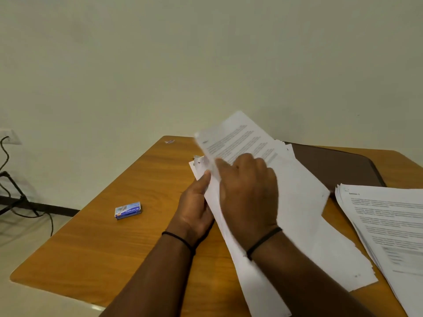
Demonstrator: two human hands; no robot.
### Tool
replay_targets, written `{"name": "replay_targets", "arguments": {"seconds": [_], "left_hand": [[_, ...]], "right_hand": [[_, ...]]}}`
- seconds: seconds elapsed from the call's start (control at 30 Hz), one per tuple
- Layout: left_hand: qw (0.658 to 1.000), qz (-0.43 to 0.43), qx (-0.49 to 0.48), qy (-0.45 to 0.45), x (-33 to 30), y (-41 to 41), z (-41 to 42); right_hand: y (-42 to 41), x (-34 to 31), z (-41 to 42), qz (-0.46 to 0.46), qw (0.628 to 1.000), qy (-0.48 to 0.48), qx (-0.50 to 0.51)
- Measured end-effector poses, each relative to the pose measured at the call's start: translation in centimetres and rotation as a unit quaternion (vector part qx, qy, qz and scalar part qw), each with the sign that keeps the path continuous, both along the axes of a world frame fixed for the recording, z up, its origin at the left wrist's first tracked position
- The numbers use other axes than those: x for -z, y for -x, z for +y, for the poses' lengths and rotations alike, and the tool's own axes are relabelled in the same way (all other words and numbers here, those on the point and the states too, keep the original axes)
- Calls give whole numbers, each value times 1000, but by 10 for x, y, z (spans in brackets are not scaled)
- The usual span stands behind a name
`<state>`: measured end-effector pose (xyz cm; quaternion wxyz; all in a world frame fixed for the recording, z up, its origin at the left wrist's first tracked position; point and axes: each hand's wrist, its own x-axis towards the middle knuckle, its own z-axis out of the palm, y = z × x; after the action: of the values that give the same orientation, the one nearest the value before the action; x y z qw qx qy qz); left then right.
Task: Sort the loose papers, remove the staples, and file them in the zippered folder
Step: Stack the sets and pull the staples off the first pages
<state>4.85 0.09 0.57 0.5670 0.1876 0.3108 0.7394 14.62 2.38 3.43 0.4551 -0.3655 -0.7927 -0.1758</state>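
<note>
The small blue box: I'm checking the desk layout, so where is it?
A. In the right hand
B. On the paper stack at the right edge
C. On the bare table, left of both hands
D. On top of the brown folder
C: the small blue box lies alone on the wooden table, to the left of the left hand and apart from the papers.

Raised white printed sheet point(238, 138) is motion-blurred; its text cannot be read. Dark brown flat folder point(338, 165) is partly covered by the papers, so no zipper can be made out. White printed paper stack point(389, 225) is cut off by the right edge. Small blue-and-white box point(127, 210): label too small to be read. Right hand point(249, 193) fingertips are hidden against the sheet.
</note>
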Motion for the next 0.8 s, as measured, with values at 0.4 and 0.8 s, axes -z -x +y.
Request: {"name": "replay_targets", "arguments": {"seconds": [0.4,0.8], "left_hand": [[999,-4,-34,30,13,6,-1],[1000,-1,-12,29,17,7,3]], "right_hand": [[-48,30,31,57,989,133,-16],[-35,32,11,-11,989,144,18]]}}
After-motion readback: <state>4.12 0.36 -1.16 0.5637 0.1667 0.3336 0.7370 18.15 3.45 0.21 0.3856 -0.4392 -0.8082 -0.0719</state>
